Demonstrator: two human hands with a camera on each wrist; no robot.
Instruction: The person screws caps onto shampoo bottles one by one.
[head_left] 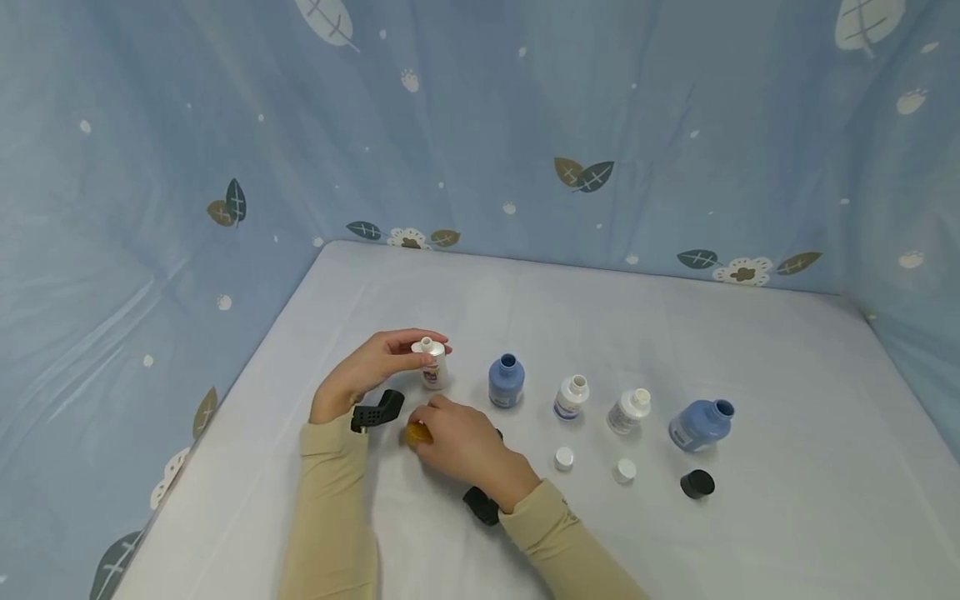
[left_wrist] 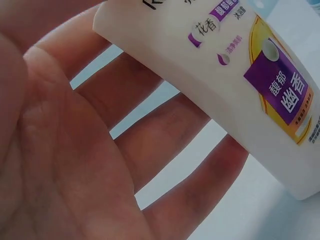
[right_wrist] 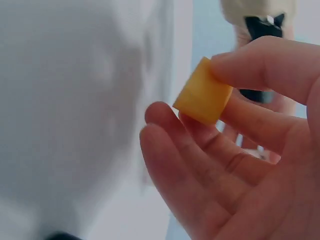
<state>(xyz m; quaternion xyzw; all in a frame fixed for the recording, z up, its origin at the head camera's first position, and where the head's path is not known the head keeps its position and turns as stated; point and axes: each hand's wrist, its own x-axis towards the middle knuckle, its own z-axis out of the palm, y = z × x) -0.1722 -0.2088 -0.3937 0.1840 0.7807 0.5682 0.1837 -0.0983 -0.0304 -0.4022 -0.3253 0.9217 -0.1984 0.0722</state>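
My left hand (head_left: 371, 367) grips a white lotion-type bottle (head_left: 433, 377) near its shoulder, thumb in front and fingers behind. The bottle stands nearly upright with its narrow neck uncapped. In the left wrist view, a purple and yellow label shows on the bottle (left_wrist: 190, 55), and the fingers reach along its back. Lower and to the right, my right hand (head_left: 465, 442) pinches a yellow cap (right_wrist: 205, 92) between thumb and fingers. From the head, only part of that cap shows past the fingertips, in front of the bottle and apart from it.
To the right stand a blue bottle (head_left: 506, 383), two white bottles (head_left: 570, 400) and another blue bottle (head_left: 696, 427), all uncapped. Nearer me lie two white caps (head_left: 564, 458) and a black cap (head_left: 697, 484). Blue patterned cloth (head_left: 480, 125) hangs behind the white table (head_left: 787, 500).
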